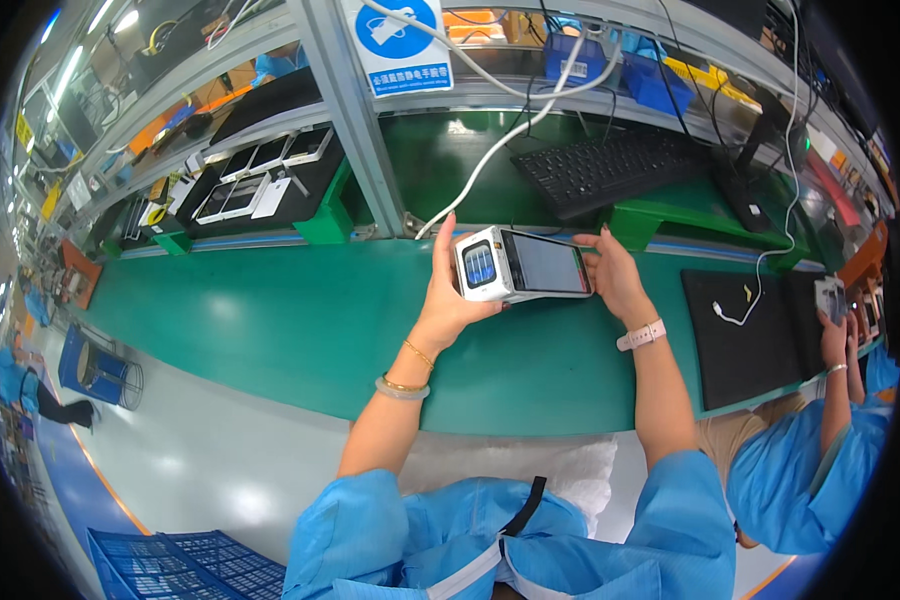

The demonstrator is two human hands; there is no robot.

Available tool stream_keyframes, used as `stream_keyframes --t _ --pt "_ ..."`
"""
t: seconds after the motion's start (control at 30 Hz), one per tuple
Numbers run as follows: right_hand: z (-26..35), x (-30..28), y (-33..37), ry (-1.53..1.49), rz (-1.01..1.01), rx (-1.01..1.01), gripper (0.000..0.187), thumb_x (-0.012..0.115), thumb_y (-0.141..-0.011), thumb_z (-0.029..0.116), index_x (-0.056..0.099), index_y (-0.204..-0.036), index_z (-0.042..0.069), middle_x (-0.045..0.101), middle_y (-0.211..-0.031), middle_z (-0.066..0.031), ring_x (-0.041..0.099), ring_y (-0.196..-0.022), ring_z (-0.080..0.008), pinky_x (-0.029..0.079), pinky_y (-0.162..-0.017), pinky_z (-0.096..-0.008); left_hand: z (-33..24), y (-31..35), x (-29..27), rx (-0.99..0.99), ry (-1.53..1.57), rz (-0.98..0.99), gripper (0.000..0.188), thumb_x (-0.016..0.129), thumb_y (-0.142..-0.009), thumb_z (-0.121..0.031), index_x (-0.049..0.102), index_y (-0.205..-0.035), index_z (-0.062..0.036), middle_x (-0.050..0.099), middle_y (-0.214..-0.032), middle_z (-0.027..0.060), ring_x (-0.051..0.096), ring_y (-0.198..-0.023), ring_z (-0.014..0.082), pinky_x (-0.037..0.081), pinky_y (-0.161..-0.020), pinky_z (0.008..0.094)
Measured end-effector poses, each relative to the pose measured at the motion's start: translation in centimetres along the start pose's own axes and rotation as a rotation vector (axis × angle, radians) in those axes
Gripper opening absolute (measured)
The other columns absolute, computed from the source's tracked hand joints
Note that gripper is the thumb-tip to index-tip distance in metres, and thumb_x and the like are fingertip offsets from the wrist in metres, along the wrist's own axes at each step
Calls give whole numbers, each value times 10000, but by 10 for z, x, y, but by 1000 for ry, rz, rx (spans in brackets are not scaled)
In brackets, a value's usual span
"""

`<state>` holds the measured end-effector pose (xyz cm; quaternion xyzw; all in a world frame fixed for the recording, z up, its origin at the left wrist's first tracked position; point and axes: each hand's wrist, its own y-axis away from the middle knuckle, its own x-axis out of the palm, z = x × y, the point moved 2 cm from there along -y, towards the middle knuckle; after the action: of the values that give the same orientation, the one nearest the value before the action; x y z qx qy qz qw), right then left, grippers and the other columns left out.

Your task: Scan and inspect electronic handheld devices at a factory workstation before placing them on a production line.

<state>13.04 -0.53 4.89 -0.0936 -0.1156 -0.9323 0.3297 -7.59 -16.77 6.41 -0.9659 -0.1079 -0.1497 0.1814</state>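
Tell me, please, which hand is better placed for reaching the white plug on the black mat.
Probably the right hand: it is nearer the white plug, while the left hand holds the handheld device.

"How many hands does the wearer show?"
"Two: one left hand (448, 303), one right hand (620, 280)."
"And terminals between them?"
"One white terminal (545, 267)."
"Wristwatches on the wearer?"
"One pink watch (642, 335)."
"Keyboards?"
"One black keyboard (610, 168)."
"Blue bins up on the shelf?"
"Two blue bins (660, 86). Also one blue-and-white sign (404, 80)."
"Pale devices (308, 147) at left?"
"At least five; the exact count is unclear."
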Motion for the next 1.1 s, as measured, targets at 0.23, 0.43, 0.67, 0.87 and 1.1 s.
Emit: stream_keyframes --t 0.23,0.43,0.67,0.87,1.1 --pt "21 43 40 968 -363 -859 441 629 -834 244 549 -1193 0 543 -1205 -192 503 -1130 -335 380 -978 -403 2 16 15 229 -438 -121 1099 832 -582 -40 164 -1454 -77 397 -1297 126 481 -1195 243 438 -1003 363" --pt "19 111 104 1330 -162 -1309 471 667 -770 404 643 -1148 124 476 -1333 -191 449 -1251 -338 250 -1082 -526 4 27 31 534 -819 -228 1027 868 -561 -126 274 -1396 -60 372 -1256 191 455 -1129 347 441 -935 425" --pt "24 111 102 1313 -236 -1258 476 661 -777 421 636 -1144 118 443 -1364 -210 400 -1285 -366 221 -1076 -570 5 27 36 677 -881 -224 1007 888 -541 -190 323 -1366 -76 441 -1231 177 443 -1098 355 385 -933 448" --pt "17 112 107 1309 -127 -1310 507 652 -785 442 639 -1144 85 453 -1347 -230 415 -1259 -401 224 -1077 -568 10 29 42 778 -920 -168 958 876 -546 -210 357 -1343 -93 436 -1241 183 438 -1088 361 381 -902 481" --pt "10 115 109 1354 -67 -1338 483 629 -801 431 648 -1133 80 457 -1334 -235 414 -1254 -419 215 -1070 -582 9 30 43 813 -943 -156 949 873 -549 -226 364 -1342 -108 428 -1256 183 435 -1095 372 385 -898 483"
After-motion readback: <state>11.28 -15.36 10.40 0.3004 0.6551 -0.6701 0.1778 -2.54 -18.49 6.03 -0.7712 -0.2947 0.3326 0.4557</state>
